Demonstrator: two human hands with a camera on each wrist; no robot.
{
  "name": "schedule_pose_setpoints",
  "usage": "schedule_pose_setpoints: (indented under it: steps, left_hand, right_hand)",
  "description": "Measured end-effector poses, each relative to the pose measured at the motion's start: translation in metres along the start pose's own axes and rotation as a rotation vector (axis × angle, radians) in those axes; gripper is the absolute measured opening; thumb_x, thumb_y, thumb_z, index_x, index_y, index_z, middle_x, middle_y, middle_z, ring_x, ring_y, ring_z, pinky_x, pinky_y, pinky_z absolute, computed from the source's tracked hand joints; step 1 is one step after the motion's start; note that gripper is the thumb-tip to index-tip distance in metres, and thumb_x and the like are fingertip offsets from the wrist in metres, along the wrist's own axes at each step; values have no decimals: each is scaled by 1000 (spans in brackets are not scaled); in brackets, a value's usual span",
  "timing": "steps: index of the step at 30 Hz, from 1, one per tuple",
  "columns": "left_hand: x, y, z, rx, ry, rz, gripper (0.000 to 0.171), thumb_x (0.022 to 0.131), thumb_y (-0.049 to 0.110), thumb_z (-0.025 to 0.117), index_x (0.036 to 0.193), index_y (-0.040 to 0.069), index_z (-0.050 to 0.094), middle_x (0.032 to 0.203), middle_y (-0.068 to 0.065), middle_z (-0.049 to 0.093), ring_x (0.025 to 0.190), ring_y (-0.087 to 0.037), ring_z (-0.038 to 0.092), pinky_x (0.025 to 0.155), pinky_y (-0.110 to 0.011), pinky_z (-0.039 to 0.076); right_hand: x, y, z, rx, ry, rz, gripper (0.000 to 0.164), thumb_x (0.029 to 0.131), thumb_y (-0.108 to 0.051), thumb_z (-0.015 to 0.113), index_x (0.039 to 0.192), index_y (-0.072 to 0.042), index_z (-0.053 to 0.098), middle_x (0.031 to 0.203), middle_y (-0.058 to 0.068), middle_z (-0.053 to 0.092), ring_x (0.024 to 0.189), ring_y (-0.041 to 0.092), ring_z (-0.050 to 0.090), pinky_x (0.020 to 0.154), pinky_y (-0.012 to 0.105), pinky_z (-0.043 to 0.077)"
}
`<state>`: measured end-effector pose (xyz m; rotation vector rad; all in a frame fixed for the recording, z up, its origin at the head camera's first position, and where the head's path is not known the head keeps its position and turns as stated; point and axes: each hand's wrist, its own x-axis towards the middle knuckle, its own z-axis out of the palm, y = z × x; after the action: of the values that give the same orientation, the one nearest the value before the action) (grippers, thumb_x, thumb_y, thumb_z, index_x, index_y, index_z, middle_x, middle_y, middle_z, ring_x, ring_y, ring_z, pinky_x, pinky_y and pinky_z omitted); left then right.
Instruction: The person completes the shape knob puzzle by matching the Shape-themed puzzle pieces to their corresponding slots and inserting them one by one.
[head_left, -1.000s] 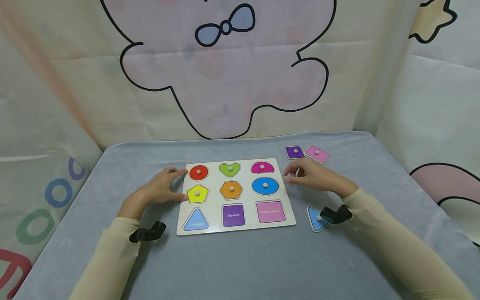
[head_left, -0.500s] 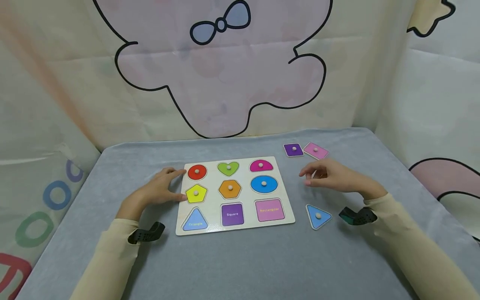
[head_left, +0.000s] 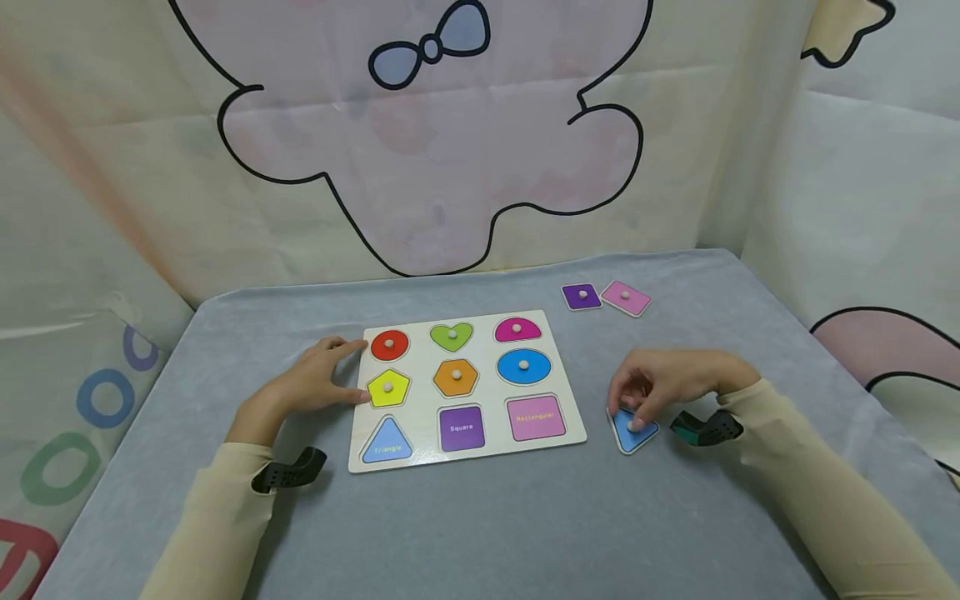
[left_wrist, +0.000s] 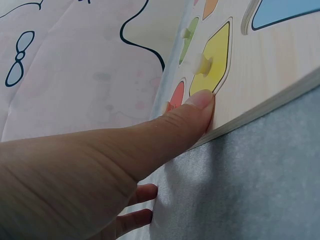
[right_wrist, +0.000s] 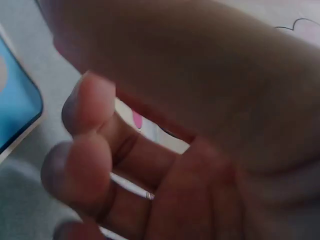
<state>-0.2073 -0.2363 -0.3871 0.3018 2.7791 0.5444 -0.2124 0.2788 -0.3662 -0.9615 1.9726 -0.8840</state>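
Note:
A white wooden shape puzzle board (head_left: pixel 420 421) lies on the table. My left hand (head_left: pixel 303 387) rests at its left edge, thumb on the rim beside the yellow pentagon piece (left_wrist: pixel 212 55), index fingertip near the red circle piece (head_left: pixel 389 345). Right of the board, my right hand (head_left: pixel 667 383) is low over a blue triangle piece (head_left: pixel 628 440). Its thumb is right at the knob, and its index finger reaches the piece's far left corner. In the right wrist view the other fingers are loosely bent, with the blue triangle off to the left.
Purple square (head_left: pixel 576 300) and pink rectangle (head_left: pixel 632 302) pieces with knobs lie behind the right hand. Printed triangle (head_left: pixel 388 437), square (head_left: pixel 462 440) and rectangle (head_left: pixel 525 429) recesses form the board's front row. Several other knobbed pieces sit in the board. Cloth walls stand around the table.
My right hand has drawn back from the board's right edge, then come down over the blue triangle piece. The left hand stays at the board's left edge. The head view shifted slightly.

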Motion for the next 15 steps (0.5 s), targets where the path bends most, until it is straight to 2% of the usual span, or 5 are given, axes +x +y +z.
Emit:
schedule_pose_setpoints:
  steps: [7,12,15]
  left_hand:
    - [0,1,2,0,0,5,97,81,49,81,158,11,35,155,-30,33,138,-48,36,110,-71,37]
    - [0,3,1,1,2,6,97,81,50,81,158,12,35,155,-30,33,138,-48,36,109,-71,38]
    - [-1,2,0,4,5,2,97,81,50,81,158,11,35,155,-30,33,138,-49,35,110,-71,37]
  right_hand:
    - [3,1,4,-37,11,113,20,76,-10,85,90,-2,73,64,9,46,63,0,44,58,14,39]
    - [6,-2,8,-23,17,141,24,73,-6,86,87,2,69,65,5,44,63,1,43,59,14,37]
    - [8,-4,9,-28,29,144,18,76,-6,84,84,1,70,64,5,46,61,1,43,57,15,37]
